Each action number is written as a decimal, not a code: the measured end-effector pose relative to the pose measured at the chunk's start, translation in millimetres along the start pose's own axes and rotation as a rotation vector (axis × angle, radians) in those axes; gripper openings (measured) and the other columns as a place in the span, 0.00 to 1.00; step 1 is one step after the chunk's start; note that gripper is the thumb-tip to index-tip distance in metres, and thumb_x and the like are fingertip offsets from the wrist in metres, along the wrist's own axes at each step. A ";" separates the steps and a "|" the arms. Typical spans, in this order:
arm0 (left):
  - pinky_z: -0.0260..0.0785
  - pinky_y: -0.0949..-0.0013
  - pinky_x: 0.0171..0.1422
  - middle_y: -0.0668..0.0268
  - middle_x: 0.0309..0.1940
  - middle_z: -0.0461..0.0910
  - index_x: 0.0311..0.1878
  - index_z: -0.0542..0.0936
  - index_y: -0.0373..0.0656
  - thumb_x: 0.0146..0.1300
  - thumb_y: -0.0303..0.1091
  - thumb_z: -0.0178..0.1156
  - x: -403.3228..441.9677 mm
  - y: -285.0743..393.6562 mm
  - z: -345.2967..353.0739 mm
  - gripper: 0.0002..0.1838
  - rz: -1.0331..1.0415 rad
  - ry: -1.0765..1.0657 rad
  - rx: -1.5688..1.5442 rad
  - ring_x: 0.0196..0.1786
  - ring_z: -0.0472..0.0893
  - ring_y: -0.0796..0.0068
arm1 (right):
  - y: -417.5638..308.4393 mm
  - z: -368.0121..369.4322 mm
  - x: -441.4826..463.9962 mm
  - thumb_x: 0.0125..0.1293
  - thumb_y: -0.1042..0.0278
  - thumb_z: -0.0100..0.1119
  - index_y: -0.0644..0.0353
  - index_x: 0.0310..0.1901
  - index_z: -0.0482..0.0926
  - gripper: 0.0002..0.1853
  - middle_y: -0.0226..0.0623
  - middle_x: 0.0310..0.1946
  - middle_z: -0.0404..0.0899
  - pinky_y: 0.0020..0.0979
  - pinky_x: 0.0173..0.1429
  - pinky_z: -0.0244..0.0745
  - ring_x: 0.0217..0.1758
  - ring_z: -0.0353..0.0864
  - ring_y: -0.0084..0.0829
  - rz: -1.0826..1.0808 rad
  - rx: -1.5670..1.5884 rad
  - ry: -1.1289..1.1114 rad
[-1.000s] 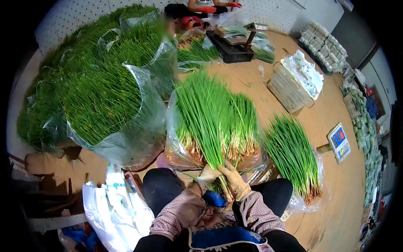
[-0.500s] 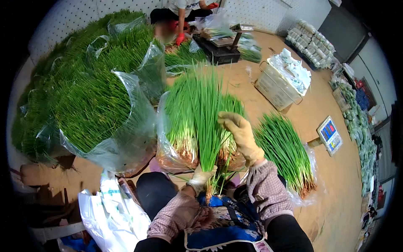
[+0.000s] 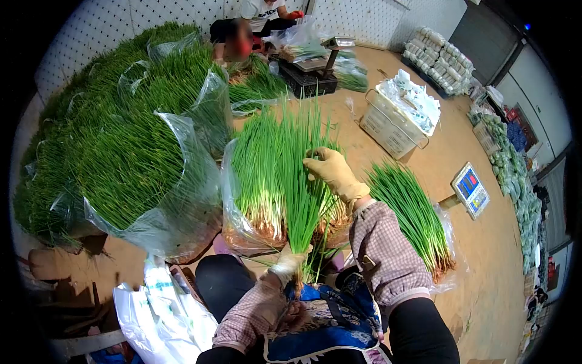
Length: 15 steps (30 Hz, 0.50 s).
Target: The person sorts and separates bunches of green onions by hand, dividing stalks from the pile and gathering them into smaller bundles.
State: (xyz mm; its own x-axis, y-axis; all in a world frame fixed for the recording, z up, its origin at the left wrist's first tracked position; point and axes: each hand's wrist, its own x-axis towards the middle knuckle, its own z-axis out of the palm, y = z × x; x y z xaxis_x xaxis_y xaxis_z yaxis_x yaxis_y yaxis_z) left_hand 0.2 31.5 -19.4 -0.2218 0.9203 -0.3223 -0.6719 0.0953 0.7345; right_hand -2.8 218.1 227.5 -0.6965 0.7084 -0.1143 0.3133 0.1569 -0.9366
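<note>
My left hand (image 3: 290, 262), in a pale glove, is wrapped around the lower end of an upright bunch of spring onions (image 3: 301, 200), the roots hanging below over my lap. In a yellowish glove, my right hand (image 3: 334, 174) is at the bunch's upper right side, its fingers curled in against the green leaves. Exactly how many leaves they pinch is hidden. Just behind stands an open plastic bag (image 3: 233, 224) packed with more spring onions (image 3: 260, 194). Another pile of spring onions (image 3: 412, 221) lies to the right on a plastic sheet, roots toward me.
Large bags of spring onions (image 3: 133, 164) crowd the left. White plastic bags (image 3: 160, 309) lie by my left knee. A digital scale display (image 3: 470, 190), a crate (image 3: 394, 121) and a platform scale (image 3: 308, 76) stand beyond. Another person (image 3: 260, 18) sits at the back.
My right hand has moved slightly left and in against the leaves, its fingers curling onto them. The left hand keeps its hold. The view has shifted slightly.
</note>
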 end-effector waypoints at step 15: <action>0.70 0.72 0.41 0.66 0.39 0.76 0.48 0.70 0.40 0.58 0.30 0.59 -16.5 38.7 29.8 0.16 0.127 0.119 0.509 0.37 0.75 0.76 | 6.6 -4.2 8.0 0.56 0.70 0.60 0.73 0.36 0.76 0.12 0.38 0.31 0.78 0.24 0.39 0.69 0.35 0.75 0.25 -0.066 -0.187 0.190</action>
State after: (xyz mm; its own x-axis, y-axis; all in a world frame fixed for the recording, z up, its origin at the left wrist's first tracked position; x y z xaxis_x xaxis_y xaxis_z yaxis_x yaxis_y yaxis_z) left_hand -1.1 31.4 32.1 -0.3775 0.8900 -0.2557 -0.2131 0.1852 0.9593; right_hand -3.6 227.6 221.8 -0.5912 0.8061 0.0259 0.3975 0.3192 -0.8603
